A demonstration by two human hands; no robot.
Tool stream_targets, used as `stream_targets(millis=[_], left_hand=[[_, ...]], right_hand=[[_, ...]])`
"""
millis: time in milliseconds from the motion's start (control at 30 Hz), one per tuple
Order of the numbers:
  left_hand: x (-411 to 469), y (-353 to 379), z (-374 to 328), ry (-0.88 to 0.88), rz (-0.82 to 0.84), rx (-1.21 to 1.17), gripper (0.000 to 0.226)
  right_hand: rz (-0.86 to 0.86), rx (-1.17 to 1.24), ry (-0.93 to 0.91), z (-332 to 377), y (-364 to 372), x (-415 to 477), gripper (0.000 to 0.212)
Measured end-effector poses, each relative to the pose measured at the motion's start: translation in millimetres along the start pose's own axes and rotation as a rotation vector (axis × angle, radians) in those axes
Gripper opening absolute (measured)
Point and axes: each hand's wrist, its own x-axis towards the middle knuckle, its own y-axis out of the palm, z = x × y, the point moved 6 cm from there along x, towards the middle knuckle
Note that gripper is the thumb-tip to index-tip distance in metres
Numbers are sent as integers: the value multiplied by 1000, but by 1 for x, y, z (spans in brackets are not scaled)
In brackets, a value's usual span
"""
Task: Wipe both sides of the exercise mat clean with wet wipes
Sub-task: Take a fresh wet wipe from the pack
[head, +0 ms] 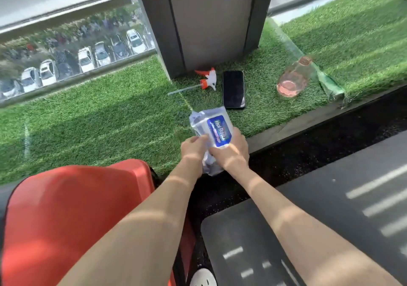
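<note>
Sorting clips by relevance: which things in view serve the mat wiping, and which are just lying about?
In use: wet wipes pack, held by left hand and right hand; exercise mat.
Lying about: phone, spray trigger, bottle.

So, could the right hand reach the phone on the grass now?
Probably yes: the phone lies on open grass just beyond the right hand, but that hand is busy gripping the wipes pack.

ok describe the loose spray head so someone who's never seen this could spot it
Find the wide dark pillar straight ahead. At its foot on the green turf, the spray head lies just left of the black phone. It alone is white and orange, trailing a thin clear tube.
</note>
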Motion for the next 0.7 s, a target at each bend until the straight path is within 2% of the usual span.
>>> stream_targets(millis=[67,100,167,200,267,300,400,533,600,700], left_hand=[[-26,7,15,61,-4,2,32],[-50,12,18,102,14,18,47],[-101,25,27,104,144,-9,83],[-128,34,32,88,260,-34,93],[-192,50,37,94,464,-68,83],[-220,54,40,111,494,-72,76],[-311,60,41,157,476,-127,65],[-424,74,24,284,417,-213,45],[-479,81,13,363,373,-265,35],[-557,92,2,452,392,-275,38]], right_hand=[[-1,138,4,-16,-40,-38,58],[3,195,-2,-23,-62,-59,54],[24,288,-25,-26,-113,-106,50],[45,320,-42,-23,-139,-129,50],[121,361,-77,-10,-194,-177,52],[161,357,-93,-5,-217,-197,51],[200,214,-168,12,-288,-254,53],[9,-84,-378,33,-367,-303,52],[-74,-111,-462,45,-410,-333,56],[-102,-132,-561,59,-473,-375,68]])
